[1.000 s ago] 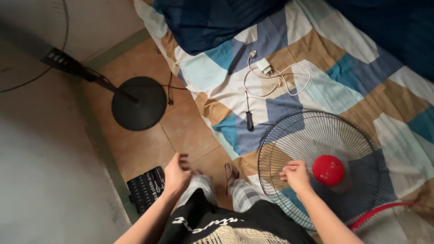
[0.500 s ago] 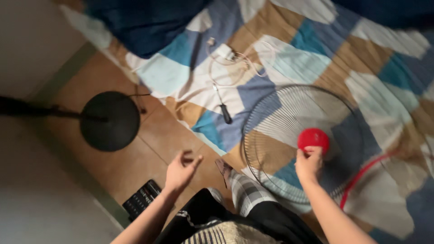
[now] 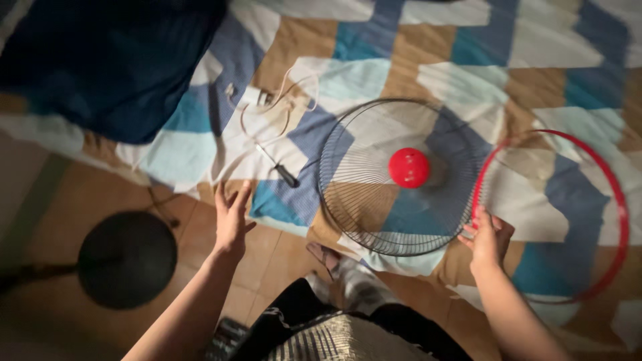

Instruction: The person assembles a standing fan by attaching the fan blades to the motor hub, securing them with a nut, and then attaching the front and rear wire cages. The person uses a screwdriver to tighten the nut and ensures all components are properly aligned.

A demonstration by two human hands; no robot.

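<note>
A round wire fan grill (image 3: 348, 220) with a red centre cap (image 3: 409, 167) lies flat on a patchwork sheet (image 3: 428, 40). To its right lies a thin red ring (image 3: 620, 200). My right hand (image 3: 489, 239) is at the ring's left edge, just beside the grill's rim, with its fingers curled. I cannot tell whether they grip the ring. My left hand (image 3: 231, 217) hovers over the sheet's near edge with its fingers spread, holding nothing. A screwdriver (image 3: 279, 168) with a black handle lies just past it.
A white charger with a coiled cable (image 3: 257, 99) lies on the sheet behind the screwdriver. A dark blue pillow (image 3: 100, 67) fills the upper left. A black round fan base (image 3: 127, 257) stands on the tiled floor (image 3: 73, 200) at left. My foot (image 3: 331, 257) is below the grill.
The view has swung right, bringing the whole red ring into sight. My right hand left the red cap and moved right to the ring's edge. My left hand rose toward the sheet and opened wider.
</note>
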